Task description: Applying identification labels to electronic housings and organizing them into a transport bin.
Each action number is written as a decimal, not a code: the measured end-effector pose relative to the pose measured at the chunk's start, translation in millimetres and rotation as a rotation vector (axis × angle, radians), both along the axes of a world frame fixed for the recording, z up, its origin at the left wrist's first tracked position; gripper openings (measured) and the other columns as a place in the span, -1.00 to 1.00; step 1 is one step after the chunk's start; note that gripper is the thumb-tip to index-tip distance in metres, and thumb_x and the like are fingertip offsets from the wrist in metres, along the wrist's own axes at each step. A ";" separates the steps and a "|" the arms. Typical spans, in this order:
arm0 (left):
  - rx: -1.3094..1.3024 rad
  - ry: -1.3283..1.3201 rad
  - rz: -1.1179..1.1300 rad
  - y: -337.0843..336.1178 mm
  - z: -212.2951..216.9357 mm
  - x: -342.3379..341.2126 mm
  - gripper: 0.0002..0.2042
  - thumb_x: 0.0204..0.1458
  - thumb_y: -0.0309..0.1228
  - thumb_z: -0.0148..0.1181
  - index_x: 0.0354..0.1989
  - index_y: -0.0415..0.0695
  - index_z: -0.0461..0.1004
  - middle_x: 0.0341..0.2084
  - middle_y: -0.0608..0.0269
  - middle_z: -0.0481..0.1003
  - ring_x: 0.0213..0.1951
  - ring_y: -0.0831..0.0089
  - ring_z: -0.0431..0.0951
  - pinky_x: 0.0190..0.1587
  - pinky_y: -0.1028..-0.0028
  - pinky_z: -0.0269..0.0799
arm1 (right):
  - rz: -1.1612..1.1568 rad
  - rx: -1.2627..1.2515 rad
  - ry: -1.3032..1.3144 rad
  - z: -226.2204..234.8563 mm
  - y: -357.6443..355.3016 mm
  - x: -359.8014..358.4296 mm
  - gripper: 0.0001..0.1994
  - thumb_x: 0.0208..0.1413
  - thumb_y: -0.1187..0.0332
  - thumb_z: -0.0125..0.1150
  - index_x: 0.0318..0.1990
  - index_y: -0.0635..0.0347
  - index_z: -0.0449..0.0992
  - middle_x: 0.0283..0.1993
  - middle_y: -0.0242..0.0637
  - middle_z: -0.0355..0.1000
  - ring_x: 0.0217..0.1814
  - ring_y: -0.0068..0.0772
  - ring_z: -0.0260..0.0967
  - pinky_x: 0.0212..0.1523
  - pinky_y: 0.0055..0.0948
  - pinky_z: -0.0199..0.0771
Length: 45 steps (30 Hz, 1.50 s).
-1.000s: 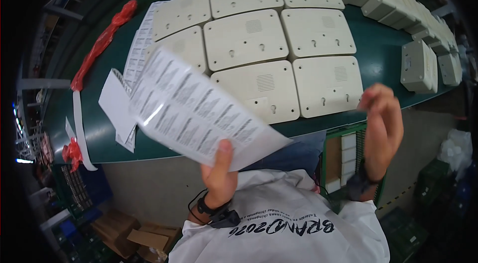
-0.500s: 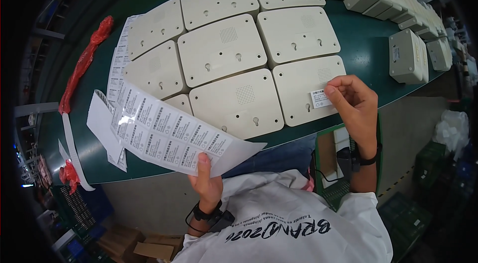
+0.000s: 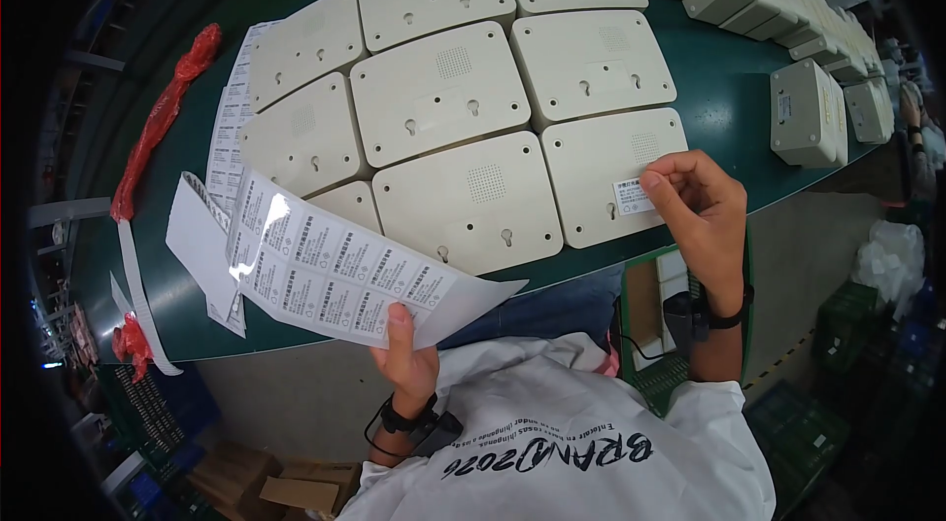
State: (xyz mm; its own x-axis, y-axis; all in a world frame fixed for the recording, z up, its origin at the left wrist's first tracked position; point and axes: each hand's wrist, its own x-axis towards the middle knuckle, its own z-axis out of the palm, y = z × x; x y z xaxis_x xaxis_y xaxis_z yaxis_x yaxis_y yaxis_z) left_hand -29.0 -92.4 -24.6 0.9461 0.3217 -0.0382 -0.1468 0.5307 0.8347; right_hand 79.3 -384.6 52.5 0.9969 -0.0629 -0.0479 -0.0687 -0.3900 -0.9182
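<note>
While the right hand [image 3: 702, 210] pinched a small white barcode label [image 3: 631, 196] between thumb and fingertips, the label lay against the left part of the cream plastic housing [image 3: 611, 176] at centre right of the frame, touching its flat back just above a keyhole slot. That housing sat nearest the bench's front edge, beside another like it [image 3: 468, 206], with more cream housings [image 3: 439, 92] packed edge to edge toward the top of the frame. The left hand [image 3: 406, 355], low in the centre, was closed on the lower edge of a label sheet [image 3: 340, 275], thumb on top, holding it up off the green bench [image 3: 734, 97]; many printed labels remained on it in rows. A second label sheet [image 3: 229, 117] lay flat at the left, half under the housings. A twisted red plastic strip [image 3: 163, 117] ran down the far left of the frame, and boxy cream units [image 3: 803, 112] stood in a line at the upper right.

Done well, as I judged it, the label would want squaring to the housing's edge before being pressed, laid down from one side to the other so no bubble or crease was trapped, and kept off the keyhole slot. Holding the sheet steady and clear of the bench would keep its remaining labels from catching.
</note>
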 end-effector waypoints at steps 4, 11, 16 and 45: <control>0.004 0.000 0.001 0.2 -0.6 -1.5 -0.52 0.24 -0.48 -0.04 0.32 -0.35 0.11 0.18 -0.02 0.33 0.17 0.24 0.39 0.25 0.27 0.27 | 0.004 -0.014 -0.020 -0.1 0.4 0.3 -0.92 0.16 0.52 0.27 -0.24 0.33 0.52 -0.40 -0.47 0.46 -0.38 -0.78 0.30 -0.36 -0.74 0.26; 0.009 0.020 0.024 -0.4 -1.4 -1.9 -0.52 0.25 -0.48 -0.05 0.32 -0.35 0.12 0.17 -0.02 0.34 0.16 0.25 0.40 0.24 0.28 0.28 | 0.008 -0.042 -0.025 -0.6 0.1 0.4 -0.92 0.17 0.51 0.26 -0.25 0.34 0.53 -0.39 -0.48 0.46 -0.39 -0.79 0.29 -0.36 -0.75 0.26; 0.047 0.021 0.011 0.0 -2.8 -1.4 -0.55 0.29 -0.42 -0.05 0.31 -0.30 0.13 0.17 0.00 0.36 0.14 0.28 0.44 0.21 0.24 0.34 | 0.016 -0.083 0.003 0.0 -0.3 -0.8 -0.89 0.13 0.50 0.31 -0.22 0.29 0.52 -0.38 -0.54 0.45 -0.35 -0.78 0.31 -0.37 -0.71 0.27; -0.096 0.111 -0.354 20.2 62.3 -16.7 -0.64 0.26 -0.49 0.03 0.21 -0.28 0.35 0.09 0.18 0.45 0.10 0.48 0.42 0.11 0.47 0.33 | 0.518 -0.297 -0.542 27.3 126.8 -48.3 -0.68 -0.16 0.64 0.39 -0.16 0.30 0.58 -0.29 -0.20 0.47 -0.36 -0.27 0.38 -0.36 -0.44 0.36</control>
